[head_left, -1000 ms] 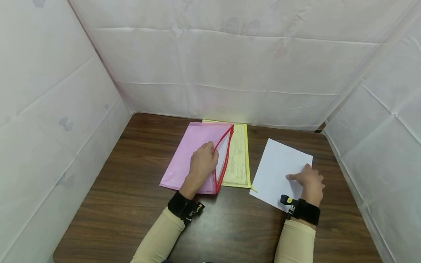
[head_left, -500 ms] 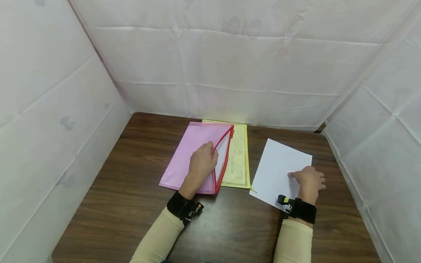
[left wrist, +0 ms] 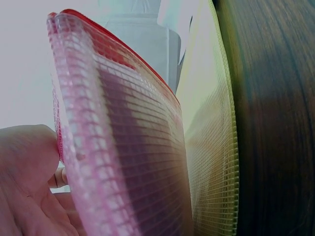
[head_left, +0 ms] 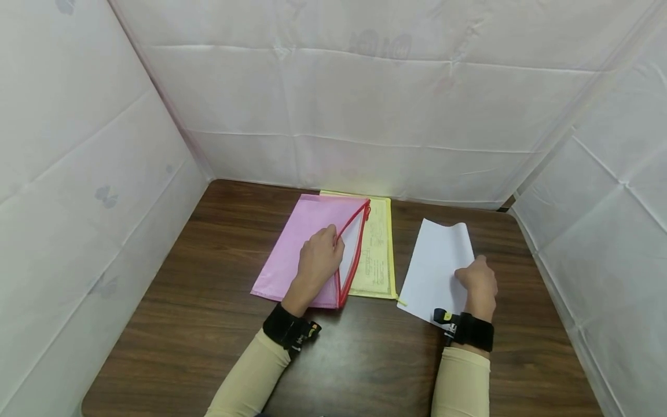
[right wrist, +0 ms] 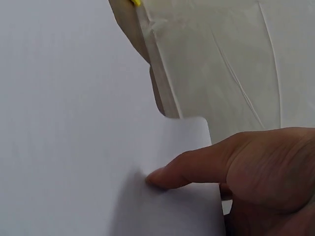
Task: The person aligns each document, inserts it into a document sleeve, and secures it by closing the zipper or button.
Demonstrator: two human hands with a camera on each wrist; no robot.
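A pink mesh zip pouch (head_left: 299, 243) with a red zipper lies on the brown table (head_left: 208, 324), partly over a yellow mesh pouch (head_left: 379, 249). My left hand (head_left: 319, 260) pinches the pink pouch's upper flap (left wrist: 123, 147) and holds its mouth open. To the right lies a white sheet of paper (head_left: 435, 272). My right hand (head_left: 476, 284) grips the sheet's right edge, thumb on top (right wrist: 187, 167), and lifts that edge so the paper (right wrist: 74, 123) curls up off the table.
White cloth walls (head_left: 365, 104) close in the table on the left, back and right. The table's bare wood shows at the front and on the left. Black wrist bands (head_left: 469, 331) sit on both arms.
The right hand has shifted left and taken hold of the paper's right edge, which now curls upward instead of lying flat. The left hand has kept its hold on the pink pouch.
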